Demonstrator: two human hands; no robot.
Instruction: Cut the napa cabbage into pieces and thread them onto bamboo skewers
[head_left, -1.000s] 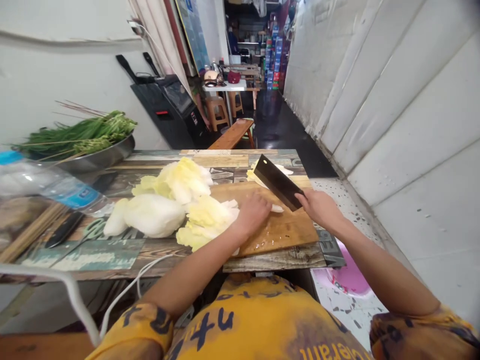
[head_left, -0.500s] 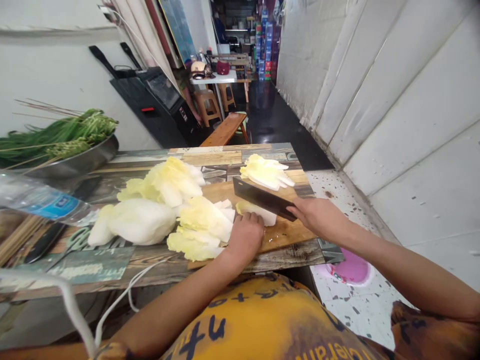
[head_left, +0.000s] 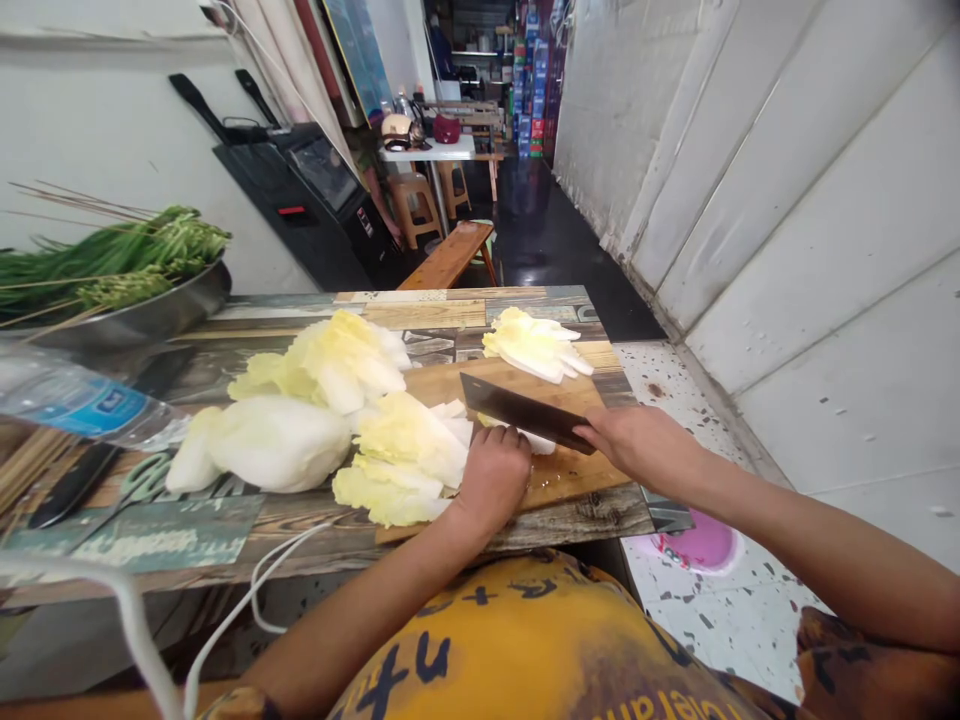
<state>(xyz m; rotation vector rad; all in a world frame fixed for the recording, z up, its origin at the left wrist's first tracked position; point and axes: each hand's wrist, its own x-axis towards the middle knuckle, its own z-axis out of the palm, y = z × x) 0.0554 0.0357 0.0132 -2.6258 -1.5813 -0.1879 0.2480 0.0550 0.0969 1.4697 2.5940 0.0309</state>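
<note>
My right hand [head_left: 630,440] is closed round the handle of a dark cleaver [head_left: 517,408], its broad blade pointing left over the wooden cutting board [head_left: 577,480]. Under the blade, my left hand [head_left: 496,465] presses with curled fingers on a napa cabbage leaf [head_left: 541,443], mostly hidden by the hand and the cleaver. Left of that hand lies a pile of loose cabbage leaves [head_left: 409,450]. Behind the cleaver, cut cabbage strips [head_left: 536,345] rest at the board's far edge. A whole pale cabbage [head_left: 277,440] and more yellow leaves [head_left: 330,360] sit further left.
A steel bowl [head_left: 150,320] of skewered greens [head_left: 112,260] stands at the left. Near it lie a plastic bottle [head_left: 90,400], a black-handled knife [head_left: 71,490] and green scissors [head_left: 150,475]. A white cable [head_left: 259,580] hangs at the front edge. A bench [head_left: 450,255] stands beyond the table.
The cleaver has come down and slightly nearer to me, now covering more of the leaf under my left hand. My left hand stays on the leaf.
</note>
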